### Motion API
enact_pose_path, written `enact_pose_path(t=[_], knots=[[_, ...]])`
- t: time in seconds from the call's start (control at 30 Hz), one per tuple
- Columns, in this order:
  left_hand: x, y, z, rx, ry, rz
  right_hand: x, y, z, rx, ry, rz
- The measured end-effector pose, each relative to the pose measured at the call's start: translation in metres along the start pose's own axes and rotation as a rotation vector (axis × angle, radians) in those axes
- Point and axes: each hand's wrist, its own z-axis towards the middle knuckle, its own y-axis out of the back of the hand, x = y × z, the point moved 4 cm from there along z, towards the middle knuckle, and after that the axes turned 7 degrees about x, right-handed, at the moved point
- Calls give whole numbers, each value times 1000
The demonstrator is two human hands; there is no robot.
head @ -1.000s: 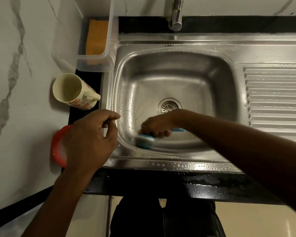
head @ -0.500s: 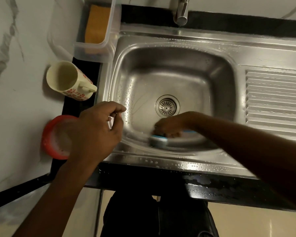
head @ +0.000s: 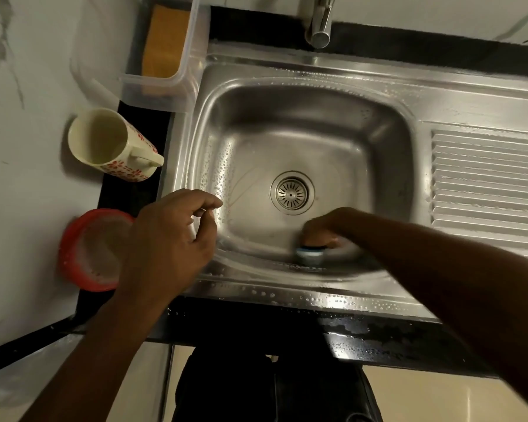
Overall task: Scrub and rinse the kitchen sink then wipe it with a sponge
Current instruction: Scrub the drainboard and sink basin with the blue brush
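A wet stainless steel sink fills the middle, its round drain in the basin floor. My right hand grips a blue and white scrub brush, its head pressed against the basin's near side; the brush is blurred by motion. My left hand hovers over the sink's left rim, fingers loosely curled, holding nothing. An orange sponge lies in a clear plastic container at the sink's back left corner.
The tap spout hangs over the basin's back edge. A cream mug with red flowers and a red-rimmed tub stand left of the sink. A ribbed drainboard lies to the right. The black counter edge is wet.
My right hand has moved the brush rightward along the basin's near side. The left hand has stayed over the left rim. The view has shifted slightly.
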Motion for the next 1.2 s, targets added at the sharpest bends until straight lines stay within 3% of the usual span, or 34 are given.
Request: enact_pose_path(t=[0.1,0.2,0.3,0.4,0.53,0.7,0.83,0.97,1.1,1.2], knots=[[0,-4,-1,2,-21,20,97,12,8,-144,220,28],[-2,-7,-2,11,-47,17,144,19,14,-308,346,246],[-2,-10,-3,27,-58,8,117,6,7,-303,315,198],[-2,-10,-4,32,-89,15,47,-6,-1,-190,141,13],[-2,-5,-7,23,-97,9,-17,-10,-10,-67,-59,11],[-1,2,-18,-9,-134,5,59,2,-5,-145,137,-42],[3,5,-25,-24,-146,-13,104,17,-13,-111,262,74],[3,8,-29,-30,-152,-31,60,5,-42,-103,247,81],[-2,6,-28,-30,-184,-33,-4,-9,-47,-79,93,35],[-5,7,-28,-34,-194,-22,1,-9,-42,-104,59,14]])
